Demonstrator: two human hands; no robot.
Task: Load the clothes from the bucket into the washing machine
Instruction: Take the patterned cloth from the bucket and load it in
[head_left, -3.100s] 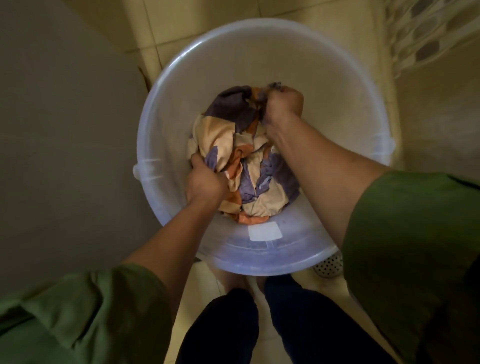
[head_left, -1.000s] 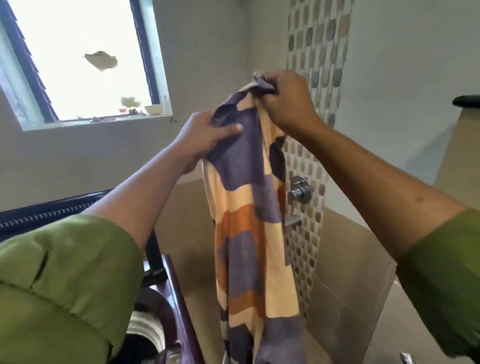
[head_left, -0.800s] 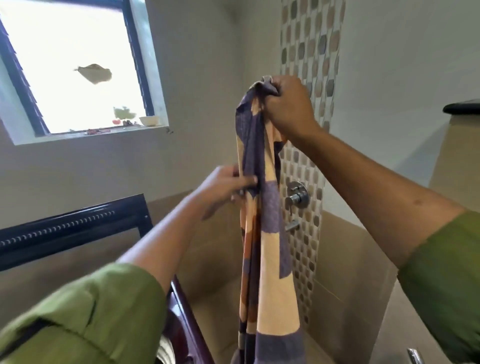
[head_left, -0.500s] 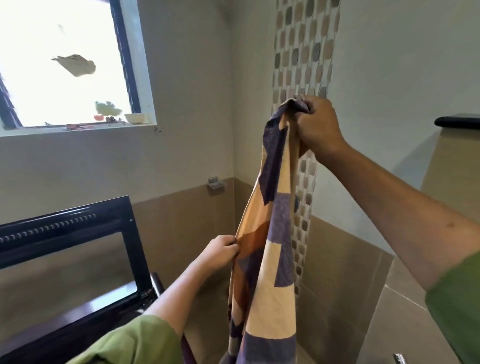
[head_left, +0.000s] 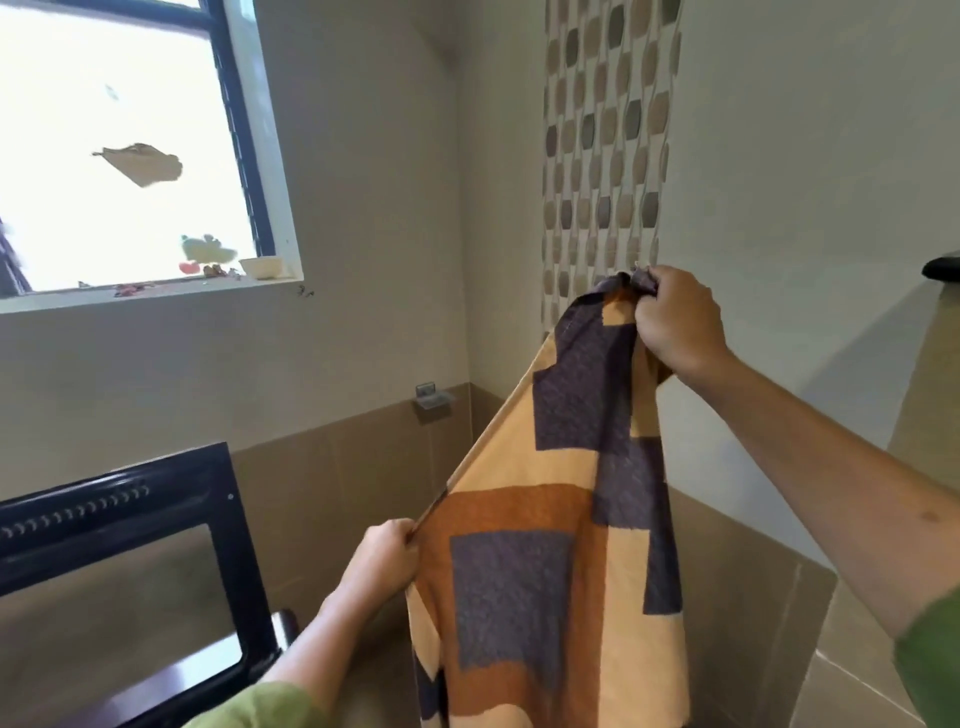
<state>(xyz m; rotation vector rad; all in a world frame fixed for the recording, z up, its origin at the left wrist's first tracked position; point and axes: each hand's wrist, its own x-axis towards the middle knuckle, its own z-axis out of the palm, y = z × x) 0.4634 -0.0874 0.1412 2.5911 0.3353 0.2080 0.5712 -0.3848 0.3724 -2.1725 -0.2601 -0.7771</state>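
Note:
A patterned cloth with cream, orange and purple blocks hangs spread in front of me. My right hand grips its bunched top corner, raised at the right. Lower down, my left hand pinches the cloth's left edge and holds it out to the side. The cloth's bottom runs out of view below. The raised dark lid of the washing machine stands at the lower left; the drum and the bucket are out of view.
A bright window with small items on its sill is at the upper left. A strip of mosaic tiles runs down the wall behind the cloth. A small metal fitting sits in the corner. A low tiled wall stands at the right.
The cloth came up out of the bucket. My left hand slid down its left edge and pulled it outward, spreading it. My right hand has lowered and moved right.

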